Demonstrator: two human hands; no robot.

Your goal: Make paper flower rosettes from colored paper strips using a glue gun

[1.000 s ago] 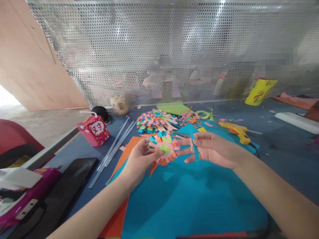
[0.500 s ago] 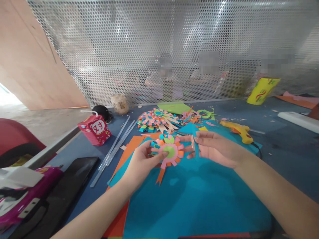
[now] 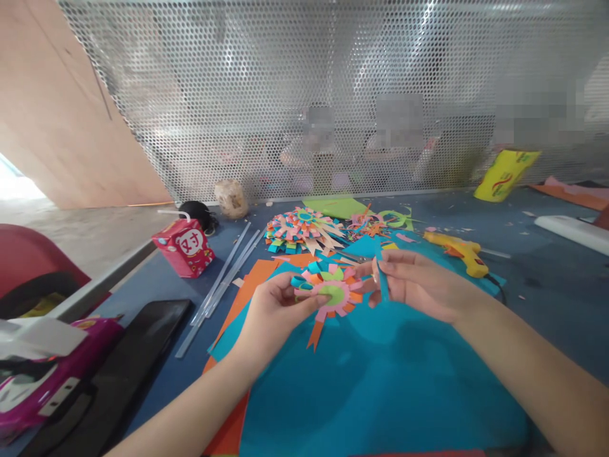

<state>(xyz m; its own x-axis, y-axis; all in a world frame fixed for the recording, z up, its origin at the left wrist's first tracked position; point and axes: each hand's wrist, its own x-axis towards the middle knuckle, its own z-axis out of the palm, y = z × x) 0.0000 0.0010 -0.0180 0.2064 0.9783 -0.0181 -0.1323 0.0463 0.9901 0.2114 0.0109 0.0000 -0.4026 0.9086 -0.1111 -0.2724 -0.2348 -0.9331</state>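
Between thumb and fingers, my left hand (image 3: 280,311) grips a paper rosette (image 3: 335,296) with a green centre, pink and orange petals, blue loops at its left and an orange notched tail below. My right hand (image 3: 413,282) pinches a narrow blue paper strip (image 3: 383,279), held upright just right of the rosette. Its other fingertips are close to the rosette's right edge; I cannot tell whether they touch it. Both hands are above a large blue sheet (image 3: 371,381), which overlaps orange sheets (image 3: 247,285). Behind them lies a heap of finished-looking rosettes (image 3: 304,228).
Clear glue sticks (image 3: 223,279), a red drink carton (image 3: 185,247) and a black phone-like slab (image 3: 137,349) lie on the left. A yellow glue gun (image 3: 457,251) rests at right, its cord trailing. Paper scraps (image 3: 368,225) lie before a perforated metal screen (image 3: 266,76).
Both hands, with the rosette and the blue strip, appear slightly further right. The strip leans a little more, and the right fingers are closer to the rosette's petals.
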